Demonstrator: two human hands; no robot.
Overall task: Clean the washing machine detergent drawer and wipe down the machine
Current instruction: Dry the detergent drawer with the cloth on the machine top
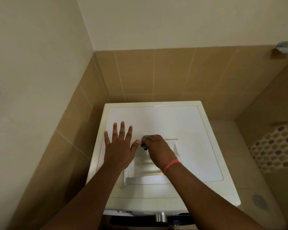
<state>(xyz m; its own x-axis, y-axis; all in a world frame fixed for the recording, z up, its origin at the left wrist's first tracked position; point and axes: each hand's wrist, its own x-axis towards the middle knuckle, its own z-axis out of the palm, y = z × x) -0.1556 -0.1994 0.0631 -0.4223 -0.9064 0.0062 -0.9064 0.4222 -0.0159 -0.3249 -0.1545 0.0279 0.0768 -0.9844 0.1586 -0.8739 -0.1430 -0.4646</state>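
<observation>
The white washing machine (186, 123) stands in a tiled corner, seen from above. On its top lies the removed white detergent drawer (145, 176). My left hand (119, 146) rests flat on the top, fingers spread, just left of the drawer. My right hand (158, 150), with an orange band on the wrist, is closed on a small grey cloth (144, 143) and presses it at the drawer's far end. My forearm covers part of the drawer.
Tan wall tiles (156, 72) close in behind and to the left of the machine. A perforated white laundry basket (276, 146) stands at the right, with a floor drain (258, 200) below it. A metal knob (160, 216) shows on the machine's front edge.
</observation>
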